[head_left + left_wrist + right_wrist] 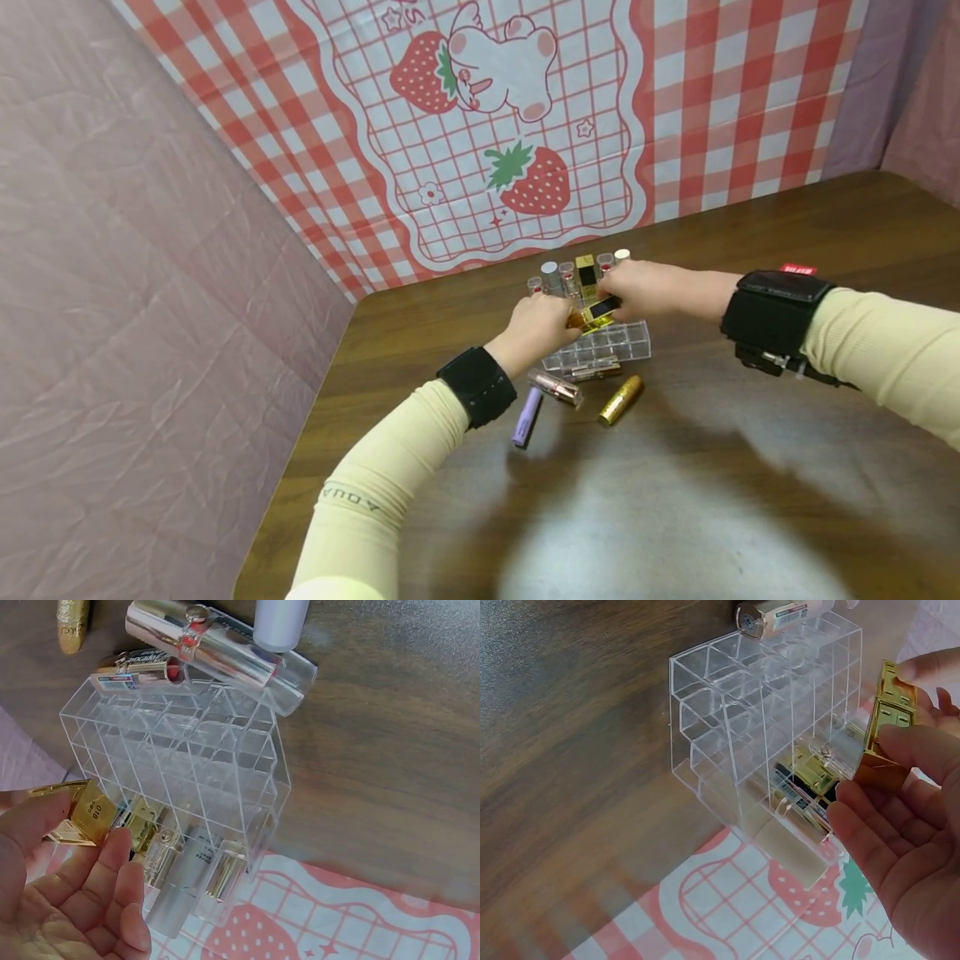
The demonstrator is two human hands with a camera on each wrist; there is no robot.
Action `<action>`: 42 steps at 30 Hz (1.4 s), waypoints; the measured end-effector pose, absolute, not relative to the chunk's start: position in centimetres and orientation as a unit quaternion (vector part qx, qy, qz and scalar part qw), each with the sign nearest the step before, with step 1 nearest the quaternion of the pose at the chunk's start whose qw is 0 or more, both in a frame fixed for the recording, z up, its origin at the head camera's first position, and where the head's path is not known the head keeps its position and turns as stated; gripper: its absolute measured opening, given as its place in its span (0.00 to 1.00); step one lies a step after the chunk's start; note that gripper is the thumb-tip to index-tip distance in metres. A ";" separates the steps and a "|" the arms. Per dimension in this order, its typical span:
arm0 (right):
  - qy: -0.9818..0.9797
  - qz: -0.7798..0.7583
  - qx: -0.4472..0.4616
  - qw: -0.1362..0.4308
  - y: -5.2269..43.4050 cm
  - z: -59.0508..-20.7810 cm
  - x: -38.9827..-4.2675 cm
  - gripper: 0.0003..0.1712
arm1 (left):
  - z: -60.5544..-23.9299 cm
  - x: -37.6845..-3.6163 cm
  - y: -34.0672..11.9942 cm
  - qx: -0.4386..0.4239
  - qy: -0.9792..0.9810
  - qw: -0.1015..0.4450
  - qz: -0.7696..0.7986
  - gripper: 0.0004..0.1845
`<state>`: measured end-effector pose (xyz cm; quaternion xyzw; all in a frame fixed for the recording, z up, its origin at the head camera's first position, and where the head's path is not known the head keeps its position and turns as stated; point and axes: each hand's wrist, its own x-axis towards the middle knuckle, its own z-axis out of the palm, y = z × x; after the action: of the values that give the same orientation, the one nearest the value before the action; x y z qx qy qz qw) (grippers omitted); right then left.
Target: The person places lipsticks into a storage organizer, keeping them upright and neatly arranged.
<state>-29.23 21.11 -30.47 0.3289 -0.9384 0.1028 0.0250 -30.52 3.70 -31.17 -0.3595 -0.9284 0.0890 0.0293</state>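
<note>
A square gold lipstick [597,312] is held between both hands above a clear acrylic organizer [611,342] with many small cells. My left hand [542,323] pinches one end of the gold lipstick [81,815] between thumb and fingers. My right hand [637,289] pinches the other end, the gold lipstick [886,731] sitting at its fingertips [911,746]. Several lipsticks [581,273] stand upright in the organizer's back rows. The front cells of the organizer [187,750] show nothing inside.
Loose on the brown table [712,467] in front of the organizer lie a glittery gold tube [620,400], a lavender tube [527,417], a rose-silver tube [556,387] and another gold-trimmed tube [592,369]. A red checked strawberry cloth [517,125] hangs behind.
</note>
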 end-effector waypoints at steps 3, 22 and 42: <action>-0.938 0.109 0.327 0.020 21.1 -30.2 -29.2 0.04 | -31.3 -30.5 3.6 -0.356 -0.930 0.026 0.090 0.13; -0.937 0.140 0.321 0.004 20.0 -29.6 -29.7 0.06 | -32.5 -30.8 1.8 -0.324 -0.943 -0.013 0.081 0.14; -0.950 0.130 0.277 0.063 14.7 -30.0 -32.8 0.11 | -34.6 -32.1 -1.9 -0.291 -0.954 -0.034 0.062 0.14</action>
<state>-32.80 14.68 -29.96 0.2767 -0.9500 0.1299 0.0632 -32.13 -1.92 -34.63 -0.2908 -0.9542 0.0618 -0.0341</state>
